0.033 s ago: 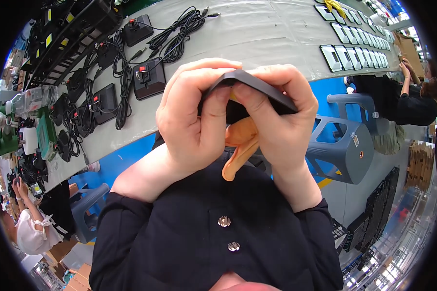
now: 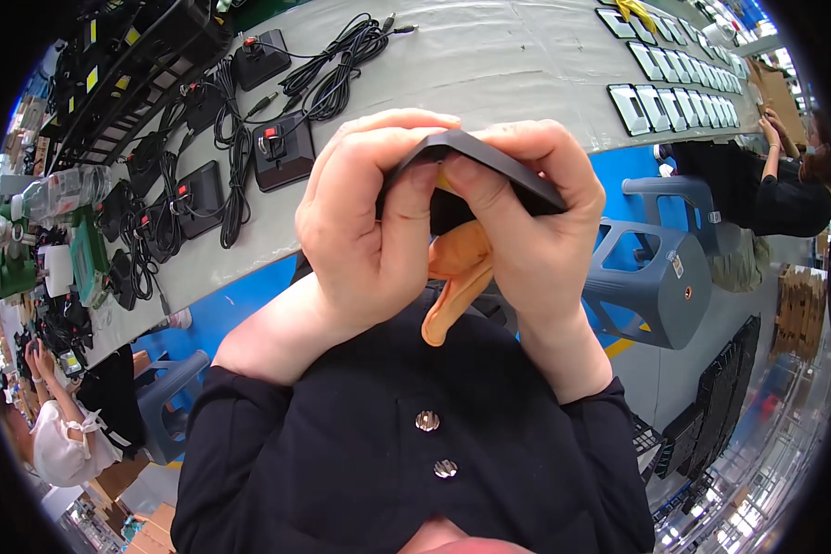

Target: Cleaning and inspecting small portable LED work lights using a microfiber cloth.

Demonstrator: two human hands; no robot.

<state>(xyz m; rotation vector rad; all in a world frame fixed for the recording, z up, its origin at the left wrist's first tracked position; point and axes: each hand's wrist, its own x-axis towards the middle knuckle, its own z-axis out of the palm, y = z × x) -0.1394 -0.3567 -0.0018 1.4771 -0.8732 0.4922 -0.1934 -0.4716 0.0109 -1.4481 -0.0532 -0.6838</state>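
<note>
At the far left, black pedals (image 2: pixel 194 196) with red switches and coiled cables (image 2: pixel 332 69) lie on the grey bench (image 2: pixel 508 65), well apart from your hands. Your left hand (image 2: pixel 365 217) is raised close in front of your chest, forearm coming up from the lower left in a dark sleeve (image 2: pixel 249 415), wrist bent, fingers curled over the top of a thin black panel (image 2: pixel 489 171) and thumb pressed up against its near face. The panel sits between both hands, tilted, its upper edge showing from the left fingertips down toward the right. An orange glove (image 2: pixel 457 277) hangs below it, between your palms, its loose end dangling over your chest. Your right hand (image 2: pixel 535 217) mirrors the left: forearm rising from the lower right, fingers wrapped over the panel's right end, thumb tucked beneath, so both hands are clamped on the panel. Further right, a grey stool (image 2: pixel 660 272) stands on the blue floor, and a row of dark plates (image 2: pixel 683 97) lies along the bench. At the right edge another person (image 2: pixel 785 185) in black works at the bench. Against the earlier frame nothing has visibly shifted: the same grip, the same panel tilt, the glove hanging in the same place.
</note>
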